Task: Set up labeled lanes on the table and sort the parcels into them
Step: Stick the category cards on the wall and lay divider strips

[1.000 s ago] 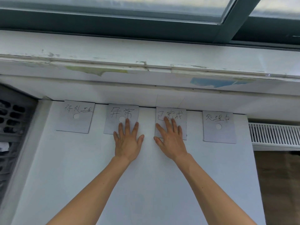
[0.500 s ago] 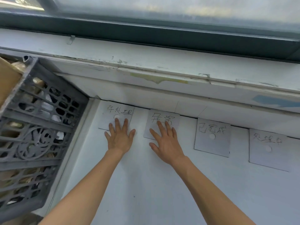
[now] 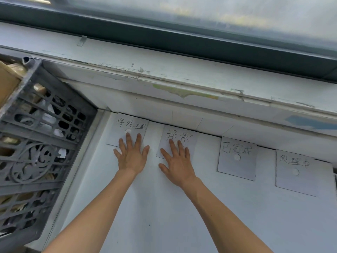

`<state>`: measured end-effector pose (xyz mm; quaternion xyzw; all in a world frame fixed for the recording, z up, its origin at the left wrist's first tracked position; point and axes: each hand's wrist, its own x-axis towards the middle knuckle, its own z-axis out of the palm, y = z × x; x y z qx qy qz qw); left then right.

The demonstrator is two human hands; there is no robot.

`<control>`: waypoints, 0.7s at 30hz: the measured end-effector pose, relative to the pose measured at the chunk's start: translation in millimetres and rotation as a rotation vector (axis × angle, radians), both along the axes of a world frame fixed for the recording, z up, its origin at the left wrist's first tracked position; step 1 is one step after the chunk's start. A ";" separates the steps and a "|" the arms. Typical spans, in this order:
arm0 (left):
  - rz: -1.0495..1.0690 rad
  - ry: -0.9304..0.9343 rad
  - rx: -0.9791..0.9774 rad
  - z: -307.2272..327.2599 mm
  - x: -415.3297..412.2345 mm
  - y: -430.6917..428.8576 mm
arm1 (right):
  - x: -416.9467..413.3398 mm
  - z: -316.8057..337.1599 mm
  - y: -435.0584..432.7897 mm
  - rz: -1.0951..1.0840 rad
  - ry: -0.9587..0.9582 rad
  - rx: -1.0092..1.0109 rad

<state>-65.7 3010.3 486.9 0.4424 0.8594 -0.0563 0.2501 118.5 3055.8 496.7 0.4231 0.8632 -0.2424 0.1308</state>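
Observation:
Several white label cards with handwritten characters lie in a row along the far edge of the white table [image 3: 164, 216]. My left hand [image 3: 132, 156] lies flat with straight fingers on the leftmost card [image 3: 118, 125]. My right hand [image 3: 177, 165] presses flat on the second card [image 3: 189, 136]. The third card [image 3: 237, 167] and the fourth card [image 3: 295, 181] lie untouched to the right. Parcels show inside a grey lattice crate [image 3: 36, 152] at the left.
The grey crate stands against the table's left side, with brown and white packages visible through its holes. A worn white window sill [image 3: 182, 79] and a dark window frame run behind the cards.
Both hands moved one card to the left: from the second and third cards to the first and second. The view swung left, bringing the crate into sight.

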 end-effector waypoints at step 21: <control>-0.010 0.019 0.006 4.9 -8.1 1.3 | -19.9 -5.4 1.5 -0.025 -0.001 0.019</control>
